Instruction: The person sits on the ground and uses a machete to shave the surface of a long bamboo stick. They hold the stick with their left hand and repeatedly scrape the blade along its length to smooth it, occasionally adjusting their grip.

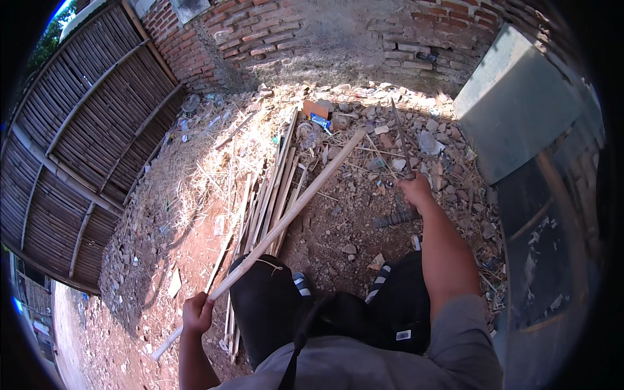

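Note:
My left hand [197,313] is wrapped round the lower part of a long pale bamboo pole [296,209]. The pole slants up and to the right, passing over my left knee, and its far end hangs above the rubble. Out to the right, my right hand [416,192] grips a machete by its handle. The machete's long dark blade [400,133] points away from me, apart from the pole. Left of my legs, several split bamboo strips [266,207] lie in a loose bundle, partly under the pole.
A woven bamboo wall [91,130] stands at left and a brick wall [279,32] at the back. Grey panels [520,110] lean at right. Broken stones [448,127], dry straw and a blue wrapper [320,121] litter the ground. A dark ridged piece [395,220] lies below my right hand.

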The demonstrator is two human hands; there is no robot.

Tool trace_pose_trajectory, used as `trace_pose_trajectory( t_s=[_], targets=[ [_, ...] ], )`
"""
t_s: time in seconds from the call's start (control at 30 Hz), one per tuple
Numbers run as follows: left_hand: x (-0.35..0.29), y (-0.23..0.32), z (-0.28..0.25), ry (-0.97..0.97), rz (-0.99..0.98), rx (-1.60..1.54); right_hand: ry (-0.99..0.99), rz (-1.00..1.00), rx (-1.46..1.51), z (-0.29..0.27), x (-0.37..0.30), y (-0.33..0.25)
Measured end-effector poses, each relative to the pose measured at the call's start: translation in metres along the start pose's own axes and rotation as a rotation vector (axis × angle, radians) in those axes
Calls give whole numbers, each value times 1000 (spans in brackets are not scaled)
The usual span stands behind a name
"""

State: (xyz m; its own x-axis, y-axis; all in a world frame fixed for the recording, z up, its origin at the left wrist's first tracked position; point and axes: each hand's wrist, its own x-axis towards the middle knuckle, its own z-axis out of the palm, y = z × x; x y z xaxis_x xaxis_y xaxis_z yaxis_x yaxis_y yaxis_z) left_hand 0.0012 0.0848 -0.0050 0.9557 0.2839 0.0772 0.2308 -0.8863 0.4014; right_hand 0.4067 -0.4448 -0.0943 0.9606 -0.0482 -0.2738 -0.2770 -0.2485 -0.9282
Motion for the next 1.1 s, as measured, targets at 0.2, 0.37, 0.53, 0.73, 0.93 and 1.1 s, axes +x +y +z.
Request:
trace_pose_trajectory(
  t_s=[0.2, 0.37, 0.53, 0.73, 0.93, 1.1],
  targets=[
    [80, 7, -2, 632, 45, -13, 21, -32, 109, 13, -16, -8],
    [179, 68, -8, 690, 286, -806, -142, -120, 124, 32, -30, -23],
    [213, 152, 20, 514, 323, -902, -344, -150, 240, 61, -52, -33],
    [208, 208, 92, 473, 261, -1123, -474, -471, -21, 79, -82, -47],
    [190, 233, 134, 281, 160, -1220, -456, -485, 45, 99, -91, -43],
    [172, 247, 145, 188, 151, -1228, -314, -614, -271, 94, -77, -46]
  ],
)
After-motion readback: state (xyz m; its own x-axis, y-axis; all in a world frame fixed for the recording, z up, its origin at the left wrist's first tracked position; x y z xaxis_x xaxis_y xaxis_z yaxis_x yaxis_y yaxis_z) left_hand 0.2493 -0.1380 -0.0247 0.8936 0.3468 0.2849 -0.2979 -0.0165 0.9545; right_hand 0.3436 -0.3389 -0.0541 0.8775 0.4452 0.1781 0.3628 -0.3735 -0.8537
